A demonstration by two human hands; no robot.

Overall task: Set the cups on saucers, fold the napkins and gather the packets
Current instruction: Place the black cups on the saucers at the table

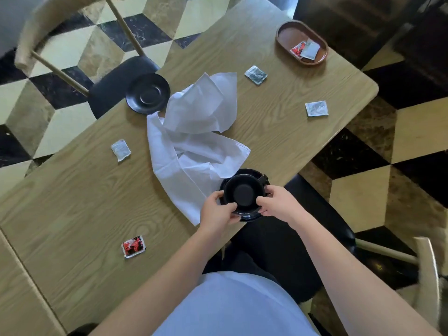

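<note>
A black cup [243,194] sits over a black saucer [252,216] at the table's near edge. My left hand [217,210] grips the cup's left rim and my right hand [276,201] grips its right side by the handle. A second black saucer [148,95] lies bare at the far left edge. Two crumpled white napkins [194,132] sprawl between the saucers. Loose packets lie about: a red one [133,246], pale ones [120,149] [316,108] and a grey-green one [255,74]. No second cup shows.
A brown oval tray [286,33] at the far right corner holds a red packet and a pale packet. The wooden table [72,202] runs diagonally. Chairs stand at the far left [72,44] and under my arms [303,238].
</note>
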